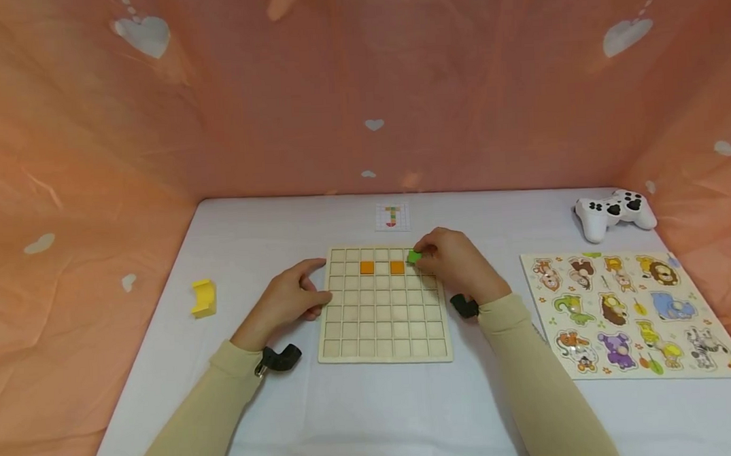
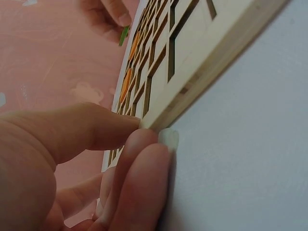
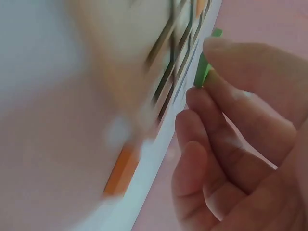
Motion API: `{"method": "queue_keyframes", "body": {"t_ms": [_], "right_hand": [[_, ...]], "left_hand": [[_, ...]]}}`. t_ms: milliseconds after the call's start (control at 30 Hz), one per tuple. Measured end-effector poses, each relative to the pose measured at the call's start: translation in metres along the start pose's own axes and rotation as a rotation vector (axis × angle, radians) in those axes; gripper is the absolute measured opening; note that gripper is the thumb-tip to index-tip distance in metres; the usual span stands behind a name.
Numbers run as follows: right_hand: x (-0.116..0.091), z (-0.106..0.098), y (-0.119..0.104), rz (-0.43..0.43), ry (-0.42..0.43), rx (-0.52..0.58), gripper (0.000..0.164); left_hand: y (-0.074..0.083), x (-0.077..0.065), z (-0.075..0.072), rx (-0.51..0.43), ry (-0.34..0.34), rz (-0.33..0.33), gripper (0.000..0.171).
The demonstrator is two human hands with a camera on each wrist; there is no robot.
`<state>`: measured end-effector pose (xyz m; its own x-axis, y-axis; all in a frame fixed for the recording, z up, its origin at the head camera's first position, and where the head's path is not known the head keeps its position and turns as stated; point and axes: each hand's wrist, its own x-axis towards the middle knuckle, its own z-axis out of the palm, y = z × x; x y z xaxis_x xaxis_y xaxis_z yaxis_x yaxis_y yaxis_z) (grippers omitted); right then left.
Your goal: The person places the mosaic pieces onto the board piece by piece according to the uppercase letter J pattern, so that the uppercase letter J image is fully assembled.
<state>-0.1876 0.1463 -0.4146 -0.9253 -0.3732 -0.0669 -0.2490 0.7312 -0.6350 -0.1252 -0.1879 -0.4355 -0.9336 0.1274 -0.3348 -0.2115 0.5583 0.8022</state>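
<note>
A pale wooden grid board [image 1: 386,360] lies on the white table, with an orange square tile [image 1: 366,268] and another orange tile [image 1: 397,267] in its second row from the far edge. My left hand [image 1: 289,292] touches the board's left edge, index finger near the far corner and thumb lower down; the thumb tip meets the rim [image 2: 154,120] in the left wrist view. Thumb and fingers of my right hand [image 1: 455,261] pinch a green block [image 1: 414,256] over the board's far right part. In the right wrist view this green block [image 3: 208,60] stands out beyond the fingertips.
A yellow curved block [image 1: 204,298] stands at the left. Beyond the board lies a small pattern card [image 1: 392,217]. At right are an animal puzzle board [image 1: 626,315] and a white game controller [image 1: 612,212]. Orange cloth [image 1: 371,78] hangs behind the table.
</note>
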Motion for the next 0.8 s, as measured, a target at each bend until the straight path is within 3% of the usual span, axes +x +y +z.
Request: {"method": "queue_keyframes", "body": {"t_ms": [333,800], "right_hand": [[0.014,0.027,-0.028,-0.118,-0.039,-0.067,0.023],[0.018,0.037,-0.036,-0.155,-0.047,-0.142,0.021]], "left_hand": [[0.000,-0.001,-0.001,-0.006,-0.002,0.001,0.076],[0.001,-0.002,0.000,-0.008,0.001,-0.003,0.076]]}}
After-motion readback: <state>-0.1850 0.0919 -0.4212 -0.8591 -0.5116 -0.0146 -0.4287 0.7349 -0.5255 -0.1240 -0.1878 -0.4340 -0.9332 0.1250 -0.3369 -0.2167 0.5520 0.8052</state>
